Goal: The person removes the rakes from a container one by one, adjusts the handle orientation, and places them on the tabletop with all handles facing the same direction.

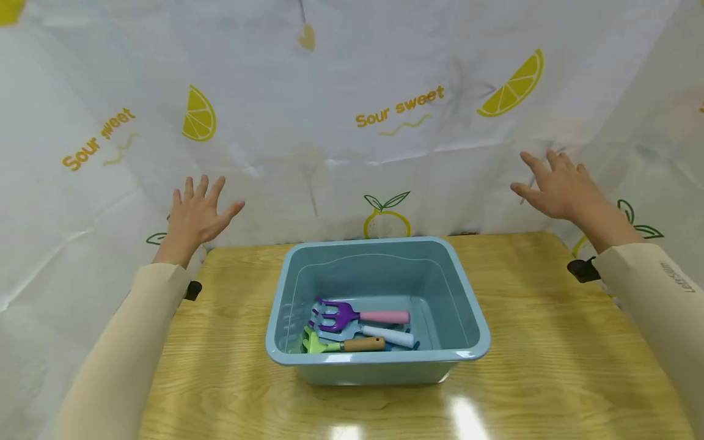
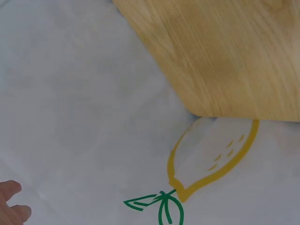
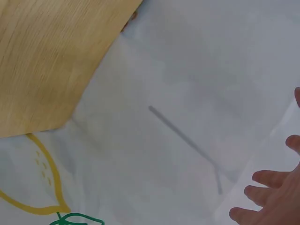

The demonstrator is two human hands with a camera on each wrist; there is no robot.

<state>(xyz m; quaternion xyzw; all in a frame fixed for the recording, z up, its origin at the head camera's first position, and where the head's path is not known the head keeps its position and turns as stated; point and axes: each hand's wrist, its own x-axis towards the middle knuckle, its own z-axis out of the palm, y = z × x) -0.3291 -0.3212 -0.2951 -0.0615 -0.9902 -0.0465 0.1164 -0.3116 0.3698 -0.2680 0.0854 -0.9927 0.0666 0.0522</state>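
Observation:
Both hands are raised apart and hold nothing. My left hand [image 1: 194, 215] is over the table's far left corner, fingers spread. Toward the far right corner, my right hand [image 1: 561, 188] reaches out with its fingers extended. Between them on the table stands a light blue plastic basin [image 1: 379, 358]. Inside it lie several small garden tools: a purple hand fork [image 1: 343, 315] with a pink handle, a light blue tool [image 1: 387, 336], and a green hand rake [image 1: 315, 343] with a wooden handle. Dark blue parts beneath them are mostly hidden.
The wood-grain table [image 1: 528, 342] has rounded far corners. Behind and beside it hangs a white sheet [image 1: 275, 122] printed with lemons and lettering. A dark strap [image 1: 583, 270] shows at the right wrist.

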